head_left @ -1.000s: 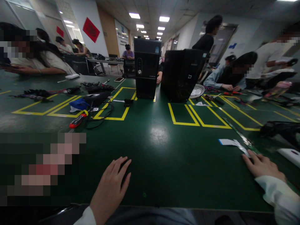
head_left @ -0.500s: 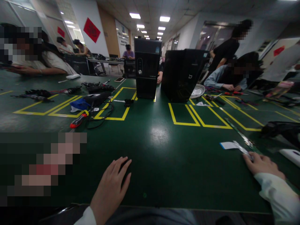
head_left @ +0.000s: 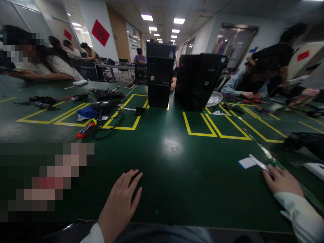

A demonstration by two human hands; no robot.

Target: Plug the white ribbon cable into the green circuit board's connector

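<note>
My left hand (head_left: 123, 195) lies on the green table (head_left: 192, 189) near its front edge, fingers stretched out and nothing in them. Over on the right, my right hand (head_left: 283, 180) has its fingers on one end of a flat white ribbon cable (head_left: 248, 163) with a blue edge. A shiny folded strip of the cable runs under the fingertips, so part of the grip is hidden. Just beyond that hand is a long narrow green strip (head_left: 268, 153), slanting across the table.
Two black computer towers (head_left: 158, 74) (head_left: 199, 81) stand at the middle back. To the left lie a red-black screwdriver (head_left: 86, 130), black cables (head_left: 108, 114) and a blue item (head_left: 87, 112). Yellow tape outlines mark the table. A white basket (head_left: 214, 99) and seated people are farther back.
The ribbon cable has turned slightly, its blue-edged end now nearer me. My right hand has shifted a little; my left hand stays put. A standing person at the back has moved right.
</note>
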